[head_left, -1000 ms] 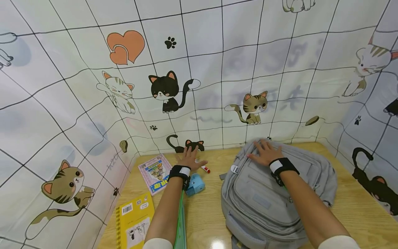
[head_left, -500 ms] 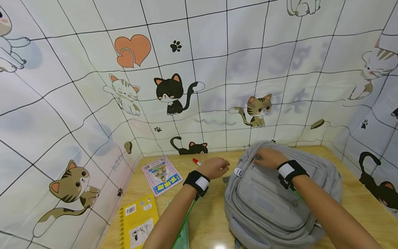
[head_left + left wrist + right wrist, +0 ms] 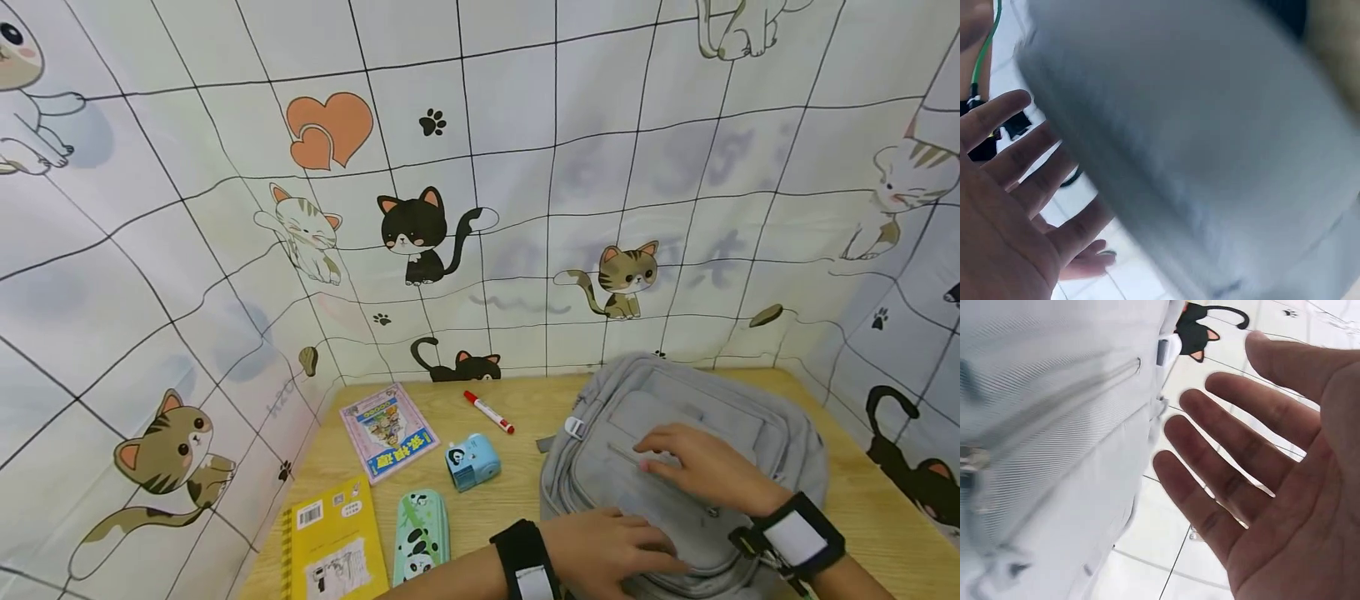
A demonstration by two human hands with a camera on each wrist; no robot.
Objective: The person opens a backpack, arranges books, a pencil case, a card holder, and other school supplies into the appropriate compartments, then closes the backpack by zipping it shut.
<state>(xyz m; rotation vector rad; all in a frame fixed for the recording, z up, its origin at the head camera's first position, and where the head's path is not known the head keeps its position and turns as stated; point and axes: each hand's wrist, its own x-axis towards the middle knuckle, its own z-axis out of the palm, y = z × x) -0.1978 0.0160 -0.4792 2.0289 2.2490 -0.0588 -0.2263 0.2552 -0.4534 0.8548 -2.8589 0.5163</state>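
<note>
A grey backpack (image 3: 675,400) with zipped pockets lies on the wooden desk. My left hand (image 3: 603,550) is over its near left part, fingers extended; in the left wrist view those fingers (image 3: 1041,181) reach to the bag's blurred edge, and I cannot tell if they touch. Above the bag's front pocket is my right hand (image 3: 708,467). Its fingers (image 3: 1229,444) are spread and slightly bent in the right wrist view, with nothing in them and a gap to the bag's fabric (image 3: 1079,406).
Left of the bag lie a red-and-white marker (image 3: 489,412), a small blue panda-printed box-like item (image 3: 472,462), a green panda pencil case (image 3: 422,533), a yellow spiral notebook (image 3: 337,542) and a pink-edged booklet (image 3: 390,432). A cat-print sheet (image 3: 517,183) encloses the desk (image 3: 502,508).
My left hand has left the small items and moved right and nearer, over the backpack. The right hand has drawn back from the bag's far end toward its middle.
</note>
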